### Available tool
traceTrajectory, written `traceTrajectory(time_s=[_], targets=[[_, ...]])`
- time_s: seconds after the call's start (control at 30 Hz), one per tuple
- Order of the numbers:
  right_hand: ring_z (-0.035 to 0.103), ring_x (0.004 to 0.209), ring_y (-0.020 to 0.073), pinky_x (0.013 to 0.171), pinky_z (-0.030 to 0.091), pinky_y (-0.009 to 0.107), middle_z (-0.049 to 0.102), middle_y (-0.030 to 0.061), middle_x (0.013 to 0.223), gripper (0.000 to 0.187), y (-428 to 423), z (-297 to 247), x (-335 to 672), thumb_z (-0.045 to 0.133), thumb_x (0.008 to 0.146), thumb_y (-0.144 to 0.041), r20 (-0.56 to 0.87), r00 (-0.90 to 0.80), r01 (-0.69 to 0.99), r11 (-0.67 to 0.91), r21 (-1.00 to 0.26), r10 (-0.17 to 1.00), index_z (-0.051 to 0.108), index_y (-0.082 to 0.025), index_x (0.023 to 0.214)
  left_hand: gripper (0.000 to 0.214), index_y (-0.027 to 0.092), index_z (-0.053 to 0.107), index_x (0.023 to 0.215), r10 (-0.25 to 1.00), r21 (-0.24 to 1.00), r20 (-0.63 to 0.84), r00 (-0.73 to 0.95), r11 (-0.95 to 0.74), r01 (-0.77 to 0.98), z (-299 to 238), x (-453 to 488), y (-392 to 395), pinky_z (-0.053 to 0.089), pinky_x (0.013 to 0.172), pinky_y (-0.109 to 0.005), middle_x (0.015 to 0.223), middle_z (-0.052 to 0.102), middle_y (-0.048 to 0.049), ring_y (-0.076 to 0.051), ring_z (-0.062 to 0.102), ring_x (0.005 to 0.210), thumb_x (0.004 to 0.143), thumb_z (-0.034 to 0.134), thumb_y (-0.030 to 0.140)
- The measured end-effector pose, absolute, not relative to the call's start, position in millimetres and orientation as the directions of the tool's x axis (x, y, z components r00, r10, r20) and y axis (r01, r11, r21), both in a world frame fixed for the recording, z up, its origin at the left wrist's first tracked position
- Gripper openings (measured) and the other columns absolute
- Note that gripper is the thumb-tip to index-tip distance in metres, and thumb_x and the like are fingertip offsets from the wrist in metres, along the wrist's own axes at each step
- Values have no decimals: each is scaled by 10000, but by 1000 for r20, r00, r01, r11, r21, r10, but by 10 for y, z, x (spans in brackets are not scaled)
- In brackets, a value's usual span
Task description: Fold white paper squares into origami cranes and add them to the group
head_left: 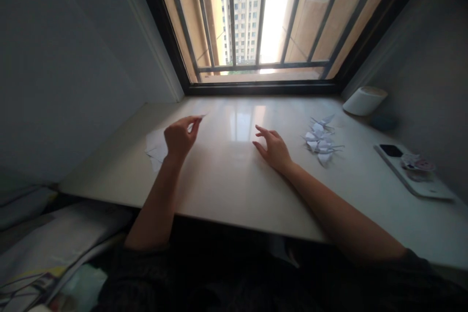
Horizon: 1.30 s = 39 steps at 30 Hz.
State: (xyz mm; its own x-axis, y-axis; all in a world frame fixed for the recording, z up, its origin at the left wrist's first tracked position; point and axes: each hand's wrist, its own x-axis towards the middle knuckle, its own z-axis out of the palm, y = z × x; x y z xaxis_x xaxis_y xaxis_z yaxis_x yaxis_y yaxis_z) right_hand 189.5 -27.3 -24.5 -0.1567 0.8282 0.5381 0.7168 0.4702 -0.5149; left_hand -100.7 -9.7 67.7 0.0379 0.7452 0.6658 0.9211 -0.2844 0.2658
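Right under your chin is your dark clothing point(256, 287), and down at the near left lies a spread of printed pages point(54, 248), dim and hard to read. Both bare forearms run out from the sleeves over the near edge of the pale table point(226, 185). Your left hand point(178, 139) is up off the surface, left of centre, thumb and forefinger pinched together on a thin paper sheet point(200, 117) that shows almost edge-on and pokes out to the far right of the fingertips. Just behind that hand, on the left, a paper stack point(153, 146) lies flat on the table. Your right hand point(275, 149) sits near the middle, palm down, fingers spread apart and gripping nothing; whether the fingertips touch the tabletop, I can't tell. To its right, close by but apart from it, there's a little heap of folded paper figures point(320, 139). Further right lies a white board point(420, 186) with a dark phone point(391, 150) on its far end and some small round pieces point(417, 163) beside it. At the far right corner a white roll point(364, 101) lies tilted by the wall. Straight ahead, the barred window point(256, 66) glares with daylight.
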Motion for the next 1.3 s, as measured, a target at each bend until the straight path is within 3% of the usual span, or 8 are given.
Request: traceTrajectory(time_s=[0.17, 0.33, 0.53, 0.77, 0.9, 1.0, 1.13, 1.3], targets=[[664, 892, 207, 858, 525, 411, 677, 76, 1131, 763, -265, -293, 1917, 575, 859, -401, 406, -88, 343, 410, -845, 910, 181, -269, 1500, 287, 263, 727, 1023, 685, 250, 618, 386, -637, 730, 527, -320, -126, 437, 852, -349, 1047, 736, -61, -225, 680, 954, 927, 491, 396], [676, 891, 195, 851, 532, 394, 675, 54, 1101, 430, -179, -299, 1947, 513, 872, -508, 307, 4, 14, 307, -952, 952, 606, -249, 1202, 197, 316, 721, 1009, 651, 409, 532, 542, -758, 509, 224, -102, -187, 422, 912, -359, 1122, 710, -61, -218, 659, 1018, 888, 572, 362], [673, 780, 174, 782, 548, 354, 727, 46, 932, 397, -177, -295, 1884, 771, 661, -452, 227, 120, -87, 238, -967, 967, 701, -212, 970, 196, 337, 729, 990, 646, 302, 518, 561, -752, 586, 58, -90, -137, 415, 879, -353, 1107, 711, -50, -206, 650, 958, 892, 564, 380], [655, 697, 160, 709, 560, 342, 715, 37, 815, 365, -183, -266, 1903, 786, 635, -429, 248, 306, -101, 290, -952, 919, 685, -190, 891, 441, 266, 675, 1156, 725, 358, 550, 413, -652, 668, 39, -137, -46, 413, 868, -354, 903, 714, -63, -216, 618, 877, 803, 632, 527], [657, 690, 162, 703, 562, 343, 723, 27, 854, 364, -302, -108, 1905, 727, 724, -434, 387, 366, 86, 384, -920, 846, 632, -236, 1014, 548, 219, 562, 1304, 883, 691, 416, 218, -462, 556, -22, -173, 34, 450, 780, -320, 786, 719, -46, -177, 625, 730, 853, 566, 530], [658, 734, 179, 787, 550, 376, 734, 34, 880, 389, -398, -32, 1877, 706, 761, -409, 509, 347, 281, 431, -858, 787, 621, -259, 1110, 802, 168, 252, 1487, 940, 933, 230, 251, -287, 218, -81, -169, 85, 481, 698, -295, 809, 739, -64, -164, 648, 666, 849, 561, 543], [665, 810, 184, 808, 559, 378, 714, 40, 921, 335, -408, -53, 1846, 642, 820, -414, 512, 254, 242, 459, -855, 820, 640, -264, 1120, 645, 161, 498, 1319, 948, 983, 152, 280, -175, 57, -97, -146, 112, 488, 703, -281, 946, 738, -121, -178, 688, 747, 815, 600, 551], [628, 977, 199, 860, 561, 377, 640, 48, 999, 203, -348, -97, 1856, 694, 778, -427, 544, 184, 208, 508, -836, 819, 713, -256, 886, 396, 157, 676, 920, 948, 962, 259, 187, -270, 36, -66, -143, 103, 486, 738, -287, 895, 726, -80, -185, 678, 829, 745, 694, 512]])
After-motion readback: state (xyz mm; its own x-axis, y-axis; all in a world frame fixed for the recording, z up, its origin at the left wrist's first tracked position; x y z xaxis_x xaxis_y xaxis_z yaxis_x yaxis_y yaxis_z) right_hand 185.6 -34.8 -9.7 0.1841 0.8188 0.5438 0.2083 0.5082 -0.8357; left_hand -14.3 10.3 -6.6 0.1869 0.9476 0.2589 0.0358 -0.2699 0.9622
